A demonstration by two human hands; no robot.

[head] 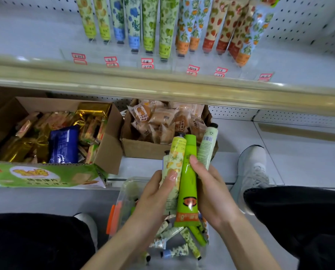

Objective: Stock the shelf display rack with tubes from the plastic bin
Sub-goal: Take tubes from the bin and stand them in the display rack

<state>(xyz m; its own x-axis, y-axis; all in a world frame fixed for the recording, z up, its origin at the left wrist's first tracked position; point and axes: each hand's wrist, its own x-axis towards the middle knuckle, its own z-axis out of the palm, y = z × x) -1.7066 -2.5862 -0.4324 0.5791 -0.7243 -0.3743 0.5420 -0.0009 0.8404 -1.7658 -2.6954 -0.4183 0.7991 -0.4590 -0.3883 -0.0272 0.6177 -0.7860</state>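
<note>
Fingers [171, 177] of the left hand [157, 193] curl round a yellow fruit-print tube [177, 152], and the right hand [211, 191] grasps a pale green tube [206, 147], its thumb pressing the bright green tube [189, 178] between them. All three are held above the clear plastic bin [123, 195], where more loose tubes [174, 250] lie. The display rack [127, 55] on the upper shelf holds rows of standing tubes.

Glossy green tube [187, 180]; clear plastic bin [123, 199]; matt cardboard box [108, 151]; shiny gold foil [92, 112].
</note>
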